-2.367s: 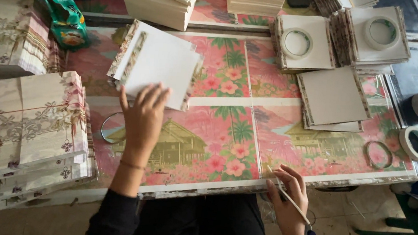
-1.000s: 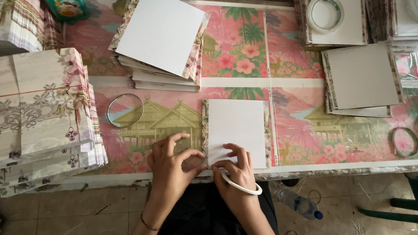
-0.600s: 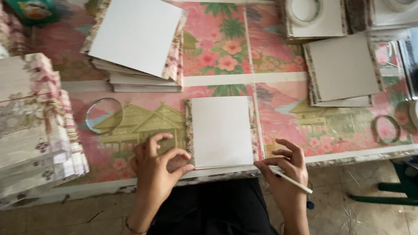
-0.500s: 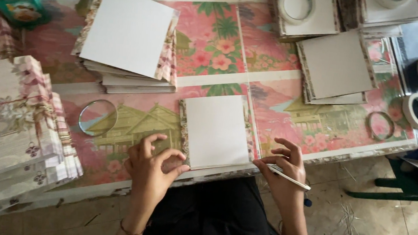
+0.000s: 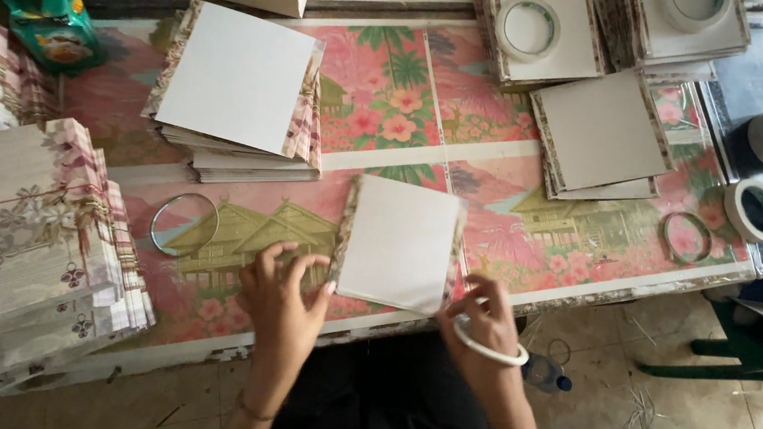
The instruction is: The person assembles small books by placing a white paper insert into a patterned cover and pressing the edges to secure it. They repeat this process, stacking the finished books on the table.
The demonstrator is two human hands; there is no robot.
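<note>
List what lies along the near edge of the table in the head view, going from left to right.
Stack of patterned covers → metal ring → left hand → white square card → right hand with a white ring → thin ring → tape roll.
</note>
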